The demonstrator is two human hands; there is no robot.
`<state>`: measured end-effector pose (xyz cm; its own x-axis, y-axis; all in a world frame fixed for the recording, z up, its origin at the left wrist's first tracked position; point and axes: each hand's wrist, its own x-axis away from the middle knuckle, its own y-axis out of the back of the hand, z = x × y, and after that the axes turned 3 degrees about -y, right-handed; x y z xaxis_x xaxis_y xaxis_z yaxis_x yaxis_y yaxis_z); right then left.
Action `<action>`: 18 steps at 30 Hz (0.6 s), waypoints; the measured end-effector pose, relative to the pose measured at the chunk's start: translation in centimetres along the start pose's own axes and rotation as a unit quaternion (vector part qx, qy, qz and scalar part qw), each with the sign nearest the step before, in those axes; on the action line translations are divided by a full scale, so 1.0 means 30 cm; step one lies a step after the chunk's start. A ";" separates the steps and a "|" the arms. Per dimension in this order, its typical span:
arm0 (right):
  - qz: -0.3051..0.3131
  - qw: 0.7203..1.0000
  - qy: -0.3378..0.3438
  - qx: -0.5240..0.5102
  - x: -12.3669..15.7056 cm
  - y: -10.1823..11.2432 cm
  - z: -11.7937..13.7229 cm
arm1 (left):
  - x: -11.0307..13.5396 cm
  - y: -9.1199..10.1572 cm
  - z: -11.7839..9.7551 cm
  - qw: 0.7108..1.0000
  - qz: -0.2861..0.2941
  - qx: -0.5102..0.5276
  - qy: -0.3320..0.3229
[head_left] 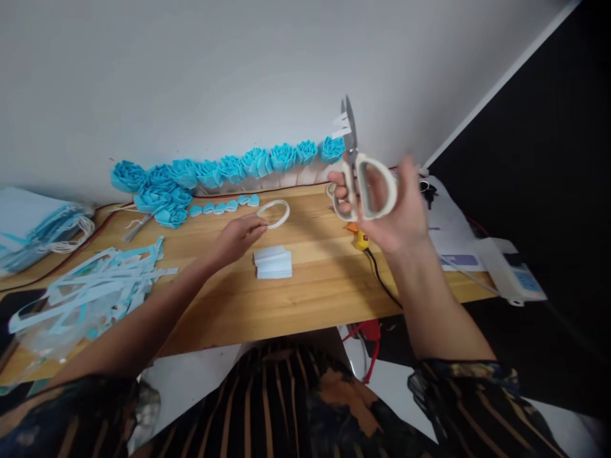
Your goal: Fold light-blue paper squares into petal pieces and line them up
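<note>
My left hand (241,235) is closed, its fingertips pinching the edge of a thin white roll of tape (286,211) just above the table. My right hand (401,219) holds up white-handled scissors (352,151), with fingers through one handle loop and the thumb stretched away. Small white strips (340,125) cling to the scissor blades, which point upward. Below the tape, a folded pale blue piece of fabric (273,262) lies on the wooden table (229,318). A row of small blue-and-white folded pieces (219,208) sits behind my left hand.
Blue fabric roses (232,168) line the wall, several heaped at the left. Cut blue and white strips (100,286) lie at front left, with stacked face masks (33,222) behind. A yellow tool (361,240) with a black cable and a white power strip (510,270) lie right.
</note>
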<state>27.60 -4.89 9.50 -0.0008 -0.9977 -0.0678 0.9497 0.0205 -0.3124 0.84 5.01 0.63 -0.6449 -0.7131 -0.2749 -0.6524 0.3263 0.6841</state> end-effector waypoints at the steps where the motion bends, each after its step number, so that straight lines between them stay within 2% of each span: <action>1: -0.004 1.000 0.003 0.010 0.022 0.018 0.020 | -0.031 -0.018 -0.012 0.999 0.015 -0.024 -0.025; 5: -0.050 0.998 -0.021 0.032 0.112 0.090 0.030 | -0.142 -0.149 -0.036 0.992 0.049 -0.081 -0.089; 8: -0.047 0.995 -0.091 -0.018 0.170 0.148 -0.007 | -0.185 -0.246 -0.043 0.981 0.076 -0.132 -0.117; 10: -0.037 0.988 -0.143 -0.047 0.206 0.182 -0.039 | -0.193 -0.278 -0.047 0.976 0.086 -0.152 -0.129; 12: -0.021 0.979 -0.196 -0.058 0.240 0.206 -0.074 | -0.190 -0.279 -0.049 0.977 0.082 -0.149 -0.129; 15: 0.027 0.961 -0.269 -0.054 0.279 0.220 -0.131 | -0.176 -0.242 -0.041 0.987 0.062 -0.111 -0.103; 18: 0.073 0.951 -0.300 -0.029 0.292 0.219 -0.183 | -0.151 -0.191 -0.009 0.994 0.039 -0.084 -0.064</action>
<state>32.11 -13.13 1.65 0.3256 -0.8405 0.4332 0.9069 0.1480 -0.3946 7.59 6.20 -1.87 -0.7430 -0.6011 -0.2942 -0.5308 0.2615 0.8062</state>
